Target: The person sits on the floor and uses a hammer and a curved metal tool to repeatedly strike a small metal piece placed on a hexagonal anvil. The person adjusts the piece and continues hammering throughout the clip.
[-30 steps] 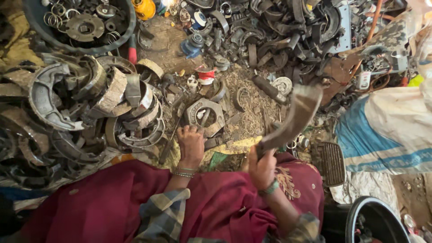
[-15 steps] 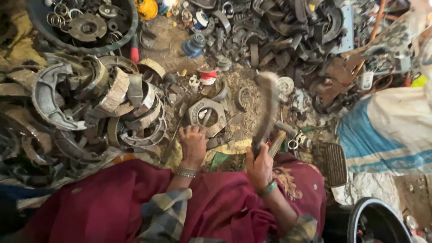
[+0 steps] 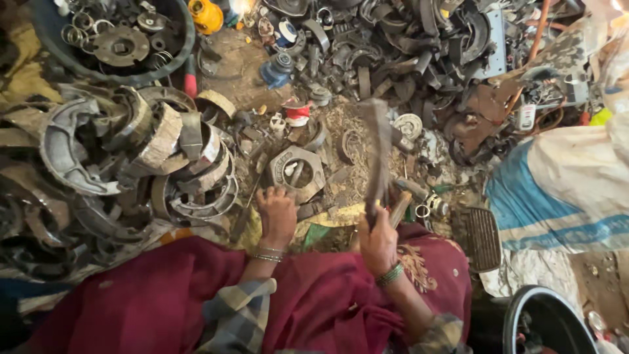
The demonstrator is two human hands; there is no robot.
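Your right hand (image 3: 378, 239) has its grip closed tight around the wooden handle of a hammer (image 3: 377, 157), which stands raised and blurred above the metal ring (image 3: 298, 172). Your left hand (image 3: 277, 215) rests with fingers curled at the near edge of that ring, on the littered ground; whether it pinches anything, you cannot tell. A small red-and-white tin (image 3: 298, 113) lies just beyond the ring, and a blue-and-white sack (image 3: 563, 190) lies well to its right.

A dark round tub (image 3: 177, 49) of metal rings sits at upper left, curved brake shoes (image 3: 164, 134) heap at left, a yellow object (image 3: 204, 14) lies top centre, a blue-striped white sack (image 3: 570, 190) at right, and a black bucket (image 3: 524, 308) at lower right.
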